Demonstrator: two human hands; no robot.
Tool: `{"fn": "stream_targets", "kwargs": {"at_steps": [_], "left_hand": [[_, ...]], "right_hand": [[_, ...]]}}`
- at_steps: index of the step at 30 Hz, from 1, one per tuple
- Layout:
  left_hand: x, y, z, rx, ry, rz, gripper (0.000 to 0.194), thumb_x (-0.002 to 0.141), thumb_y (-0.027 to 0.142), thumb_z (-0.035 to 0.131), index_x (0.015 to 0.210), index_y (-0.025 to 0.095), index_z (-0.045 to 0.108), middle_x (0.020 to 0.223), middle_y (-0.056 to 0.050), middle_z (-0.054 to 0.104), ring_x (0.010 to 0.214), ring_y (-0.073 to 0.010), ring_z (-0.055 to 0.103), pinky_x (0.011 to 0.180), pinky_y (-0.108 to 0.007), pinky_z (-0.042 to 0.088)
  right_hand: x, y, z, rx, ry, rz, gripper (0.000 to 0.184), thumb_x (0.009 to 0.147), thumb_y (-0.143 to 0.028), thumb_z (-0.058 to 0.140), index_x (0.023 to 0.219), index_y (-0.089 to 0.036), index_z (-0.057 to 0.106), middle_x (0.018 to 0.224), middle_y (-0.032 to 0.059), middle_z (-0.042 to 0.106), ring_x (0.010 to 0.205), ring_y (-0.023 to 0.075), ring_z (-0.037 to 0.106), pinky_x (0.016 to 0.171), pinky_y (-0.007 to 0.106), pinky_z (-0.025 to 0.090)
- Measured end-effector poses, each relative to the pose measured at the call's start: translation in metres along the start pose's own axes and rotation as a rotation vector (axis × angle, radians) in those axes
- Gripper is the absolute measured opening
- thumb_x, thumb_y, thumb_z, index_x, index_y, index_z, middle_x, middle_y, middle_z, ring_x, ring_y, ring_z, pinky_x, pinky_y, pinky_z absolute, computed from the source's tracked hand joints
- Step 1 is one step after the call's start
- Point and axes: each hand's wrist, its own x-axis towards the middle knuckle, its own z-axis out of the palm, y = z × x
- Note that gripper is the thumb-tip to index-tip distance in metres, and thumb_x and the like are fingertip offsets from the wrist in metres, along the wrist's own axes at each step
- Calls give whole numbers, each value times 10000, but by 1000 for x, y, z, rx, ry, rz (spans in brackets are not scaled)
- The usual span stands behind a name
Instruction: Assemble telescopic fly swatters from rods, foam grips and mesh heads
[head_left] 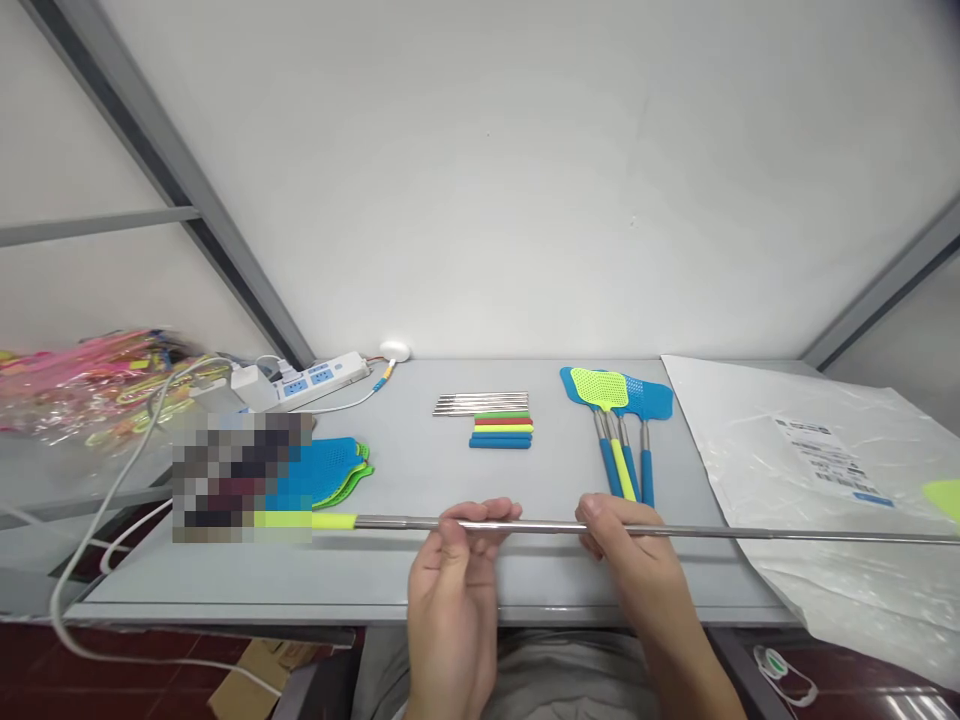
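Observation:
A telescopic fly swatter is drawn out long and lies level across both of my hands. Its yellow-green handle grip points left, partly under a blurred patch, and a bit of yellow-green head shows at the right edge. My left hand holds the metal rod between thumb and fingers, palm up. My right hand pinches the rod further right. Beyond the right hand lie finished-looking blue swatters and a yellow-green swatter. Behind the rod lie several metal rods and coloured grips.
Blue and green swatter heads are stacked at left, partly blurred out. A power strip with white cables stands behind them. Bagged colourful items sit far left. A white plastic mailer bag covers the table's right side.

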Motion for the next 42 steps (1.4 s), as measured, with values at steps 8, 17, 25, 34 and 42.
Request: {"fn": "stream_targets", "kwargs": {"at_steps": [8,17,25,34,42], "left_hand": [[29,51,-16,-73,138,164,293,723,423,795,796,171,664,795,6,669,774,-154,664,766,-311,591],[48,75,-25,-235,283,217,248,962,313,520,778,185,625,805,35,668,783,-103,643,757,-260,577],[55,108,-41,-266,209,345,205,952,319,558,775,218,584,729,138,674,724,-43,627,798,-171,570],[51,86,-34,-249,330,334,250,963,369,525,789,221,626,835,99,701,752,-57,640,773,-199,572],[27,20,-24,-55,212,90,251,887,442,617,937,209,697,1075,-45,710,928,-179,666,841,-340,558]], "right_hand": [[3,6,-26,143,63,-22,469,941,-403,518,568,-218,302,565,-43,242,555,122,232,544,313,185],[9,8,-37,179,126,-13,470,916,-416,558,540,-212,363,532,-51,273,532,114,241,528,301,200],[11,-9,-51,322,250,-2,476,854,-417,646,530,-218,359,540,-64,223,517,111,220,494,290,202],[17,-13,-56,551,470,-48,517,872,-396,619,528,-221,276,499,-76,215,480,99,231,472,268,272],[13,7,-37,349,563,-42,455,879,-453,600,560,-211,383,539,-56,332,501,106,345,479,269,298]]}}
